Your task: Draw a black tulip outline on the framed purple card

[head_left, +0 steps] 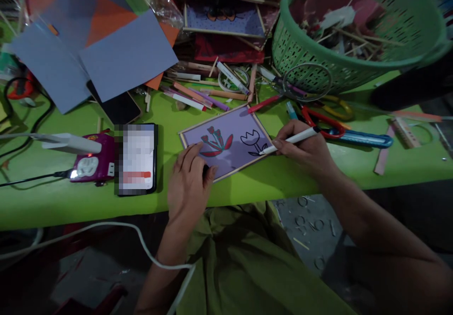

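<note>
A purple card (228, 159) with a thin pale wooden border lies tilted on the green table. It bears a coloured flower drawing with red and green parts on the left and a black-outlined tulip on the right. My left hand (189, 176) grips the card's lower-left corner, fingers bent over the border. A small dark spot shows by its thumb; I cannot tell what it is. My right hand (300, 147) is closed around a white marker (295, 138), its tip touching the card by the tulip's leaves.
Beyond the card lie several markers (231, 77) and scissors (323, 119), with a blue cutter (368, 138) to the right. A green basket (354, 67) of scraps stands back right. At left are a lit phone (138, 159), a purple power adapter (94, 157), cables and paper sheets (129, 55).
</note>
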`<state>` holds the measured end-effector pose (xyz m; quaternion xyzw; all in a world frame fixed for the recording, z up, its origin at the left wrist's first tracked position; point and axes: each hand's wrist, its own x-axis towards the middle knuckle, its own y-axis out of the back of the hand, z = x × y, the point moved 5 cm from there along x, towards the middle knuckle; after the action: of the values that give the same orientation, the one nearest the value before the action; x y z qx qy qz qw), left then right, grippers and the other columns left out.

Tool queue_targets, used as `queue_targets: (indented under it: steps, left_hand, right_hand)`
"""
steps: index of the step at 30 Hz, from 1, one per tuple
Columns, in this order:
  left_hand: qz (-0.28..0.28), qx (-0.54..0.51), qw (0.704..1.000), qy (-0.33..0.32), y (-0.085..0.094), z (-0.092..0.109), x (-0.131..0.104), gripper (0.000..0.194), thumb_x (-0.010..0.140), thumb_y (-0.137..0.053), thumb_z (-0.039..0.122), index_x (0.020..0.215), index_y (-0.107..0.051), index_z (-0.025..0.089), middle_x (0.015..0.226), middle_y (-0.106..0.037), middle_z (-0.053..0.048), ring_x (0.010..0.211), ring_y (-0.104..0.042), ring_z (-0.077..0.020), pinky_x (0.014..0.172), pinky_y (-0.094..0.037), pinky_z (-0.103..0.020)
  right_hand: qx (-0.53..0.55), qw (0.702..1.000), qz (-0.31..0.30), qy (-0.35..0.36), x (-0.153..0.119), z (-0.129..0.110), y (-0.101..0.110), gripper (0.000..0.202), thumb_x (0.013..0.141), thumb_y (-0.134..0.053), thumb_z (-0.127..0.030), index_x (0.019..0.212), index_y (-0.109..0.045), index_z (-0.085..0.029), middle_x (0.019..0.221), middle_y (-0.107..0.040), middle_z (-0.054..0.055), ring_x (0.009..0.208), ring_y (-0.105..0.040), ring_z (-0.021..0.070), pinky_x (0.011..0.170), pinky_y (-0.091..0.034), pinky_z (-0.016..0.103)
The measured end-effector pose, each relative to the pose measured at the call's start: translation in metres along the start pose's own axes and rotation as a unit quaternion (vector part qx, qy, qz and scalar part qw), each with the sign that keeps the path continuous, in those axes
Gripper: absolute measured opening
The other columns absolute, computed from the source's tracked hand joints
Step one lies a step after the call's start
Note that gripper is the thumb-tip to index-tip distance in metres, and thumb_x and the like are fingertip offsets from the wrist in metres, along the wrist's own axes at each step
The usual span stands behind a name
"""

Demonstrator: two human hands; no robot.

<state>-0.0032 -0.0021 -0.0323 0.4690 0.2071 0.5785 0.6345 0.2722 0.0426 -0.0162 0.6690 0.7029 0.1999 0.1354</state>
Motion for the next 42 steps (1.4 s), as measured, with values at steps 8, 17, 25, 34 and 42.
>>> queue_targets:
  steps: [8,17,25,34,42]
  left_hand:
    - [0.004,-0.004,1.0,-0.002,0.0,-0.001,0.0,0.023,0.107,-0.053,0.04,0.091,-0.058,0.025,0.146,-0.068,-0.013,0.141,-0.059,-0.0308,0.116,-0.049,-0.052]
    - [0.015,0.011,1.0,-0.006,0.0,0.0,-0.002,0.025,0.109,-0.049,0.041,0.091,-0.055,0.025,0.146,-0.068,-0.012,0.14,-0.059,-0.0302,0.115,-0.05,-0.051]
    - [0.032,0.003,0.999,-0.013,-0.001,-0.002,-0.003,0.023,0.108,-0.051,0.039,0.091,-0.057,0.025,0.145,-0.069,-0.01,0.139,-0.06,-0.029,0.114,-0.051,-0.05]
    - [0.158,-0.084,0.984,-0.019,0.028,0.004,-0.016,0.021,0.11,-0.049,0.037,0.098,-0.061,0.024,0.126,-0.077,-0.01,0.132,-0.066,-0.0248,0.109,-0.053,-0.042]
    - [0.177,-0.196,0.963,0.057,0.037,0.002,-0.013,0.035,0.108,-0.052,0.049,0.092,-0.07,0.024,0.08,-0.072,-0.003,0.074,-0.066,-0.0185,0.07,-0.053,-0.031]
  right_hand:
    - [0.011,1.0,-0.003,0.006,0.001,0.001,-0.002,0.04,0.087,-0.078,-0.058,0.074,-0.062,-0.023,0.064,-0.06,-0.001,0.057,-0.05,0.0144,0.053,-0.035,0.03]
    - [0.015,1.0,-0.001,0.017,0.0,0.003,-0.002,0.033,0.089,-0.077,-0.049,0.075,-0.062,-0.024,0.065,-0.059,-0.002,0.058,-0.05,0.0143,0.055,-0.035,0.03]
    - [0.08,0.996,0.042,0.027,-0.002,0.004,0.004,0.038,0.087,-0.08,-0.057,0.076,-0.064,-0.025,0.065,-0.061,-0.002,0.059,-0.055,0.0147,0.055,-0.042,0.03]
    - [0.18,0.975,0.129,0.022,-0.004,0.021,0.013,0.041,0.079,-0.087,-0.063,0.088,-0.069,-0.027,0.075,-0.067,-0.002,0.062,-0.06,0.0151,0.055,-0.047,0.029]
    - [0.193,0.975,0.113,0.014,-0.005,0.013,0.008,0.039,0.079,-0.087,-0.061,0.092,-0.076,-0.026,0.085,-0.073,0.004,0.076,-0.068,0.0211,0.06,-0.05,0.031]
